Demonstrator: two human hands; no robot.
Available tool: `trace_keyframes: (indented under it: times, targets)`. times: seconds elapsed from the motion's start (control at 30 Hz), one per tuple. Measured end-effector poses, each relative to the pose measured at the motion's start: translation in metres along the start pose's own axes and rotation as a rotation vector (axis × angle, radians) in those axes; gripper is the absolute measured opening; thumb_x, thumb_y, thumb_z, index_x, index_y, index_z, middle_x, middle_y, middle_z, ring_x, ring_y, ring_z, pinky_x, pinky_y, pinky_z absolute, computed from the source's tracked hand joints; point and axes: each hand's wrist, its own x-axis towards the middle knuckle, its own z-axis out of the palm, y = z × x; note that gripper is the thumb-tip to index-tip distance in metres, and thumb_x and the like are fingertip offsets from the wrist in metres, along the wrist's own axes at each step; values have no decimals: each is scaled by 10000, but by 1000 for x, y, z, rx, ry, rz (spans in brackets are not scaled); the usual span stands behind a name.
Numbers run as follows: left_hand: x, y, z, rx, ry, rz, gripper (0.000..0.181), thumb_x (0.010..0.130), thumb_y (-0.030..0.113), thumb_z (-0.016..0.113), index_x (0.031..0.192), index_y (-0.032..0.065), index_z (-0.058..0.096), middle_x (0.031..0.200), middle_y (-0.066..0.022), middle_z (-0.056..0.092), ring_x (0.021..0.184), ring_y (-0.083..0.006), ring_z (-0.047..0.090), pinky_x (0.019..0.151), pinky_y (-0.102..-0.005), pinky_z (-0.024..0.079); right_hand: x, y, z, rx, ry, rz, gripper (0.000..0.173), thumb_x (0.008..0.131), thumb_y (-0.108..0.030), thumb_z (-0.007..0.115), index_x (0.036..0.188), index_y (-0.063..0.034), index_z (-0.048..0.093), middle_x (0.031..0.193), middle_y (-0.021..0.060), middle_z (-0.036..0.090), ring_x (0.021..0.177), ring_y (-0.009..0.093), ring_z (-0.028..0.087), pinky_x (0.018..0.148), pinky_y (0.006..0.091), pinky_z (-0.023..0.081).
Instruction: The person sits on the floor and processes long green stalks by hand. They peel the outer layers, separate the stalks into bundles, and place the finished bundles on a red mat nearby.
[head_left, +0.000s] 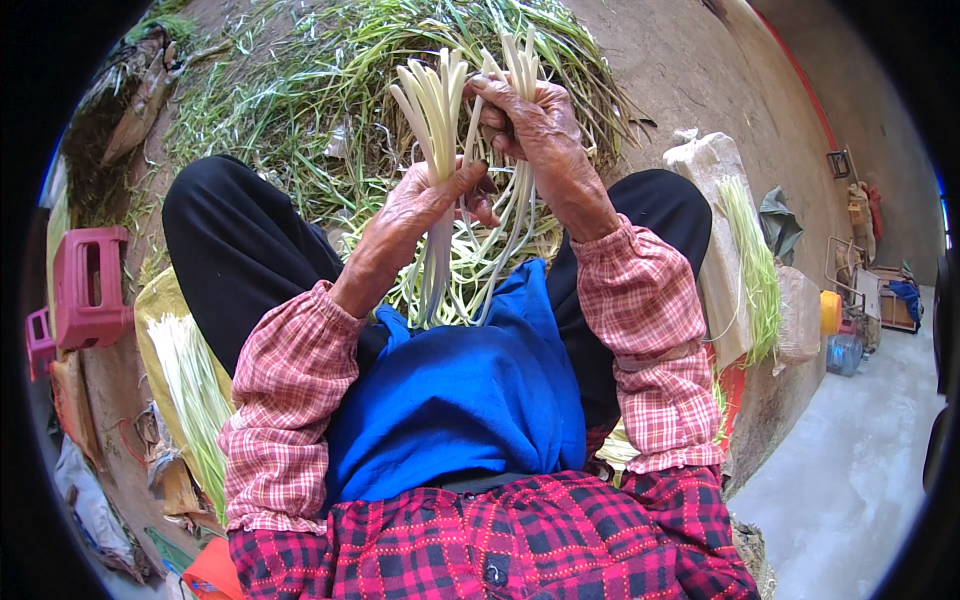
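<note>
My left hand is closed around a bundle of pale green stalks, perhaps garlic scapes, whose cut ends fan out above the thumb. Higher and to the right, my right hand grips a smaller bunch of the same stalks. A single stalk stands between the two bunches, by the right fingertips. The long tails of both bunches hang down toward a blue apron over my lap. Curled loose stalks lie between my knees, partly hidden by the hands and apron.
A heap of green leaves and trimmings spreads over the floor ahead. On the left, a bundle of stalks rests on a yellow sack, near a pink plastic stool. At right, another bundle lies on a wrapped block.
</note>
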Motion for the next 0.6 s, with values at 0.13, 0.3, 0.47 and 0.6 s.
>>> trace_keyframes:
  times: [0.13, 0.3, 0.47, 0.6]
  targets:
    - [1, -1, -1, 28, -64, -58, 374, 878, 396, 516, 930, 26, 538, 672, -25, 526, 598, -110, 535, 583, -210, 434, 4, 6, -1, 7, 17, 20, 180, 835, -240, 618, 799, -64, 635, 573, -57, 507, 454, 0, 429, 399, 144, 324]
    - [5, -5, 4, 44, 19, 127, 329, 877, 364, 536, 919, 39, 574, 563, 13, 492, 464, -54, 430, 438, -205, 341, -7, -3, 8, -53, -28, 24, 247, 854, -290, 581, 804, -53, 625, 578, -44, 522, 471, 3, 457, 392, 144, 308]
    - [1, -4, 10, 113, 188, 95, 377, 863, 406, 542, 887, 33, 588, 596, 13, 501, 499, -50, 446, 440, -199, 325, -16, -11, 18, -272, -80, -180, 400, 885, -349, 506, 821, 28, 624, 559, 0, 532, 437, 87, 468, 430, 261, 412]
    - [-1, -5, 12, 112, 185, 80, 401, 840, 427, 568, 886, 29, 589, 637, 23, 491, 550, -52, 444, 496, -207, 342, 6, 18, 2, -612, -28, -534, 385, 890, -335, 464, 868, 8, 636, 586, 100, 579, 506, 162, 550, 510, 285, 447]
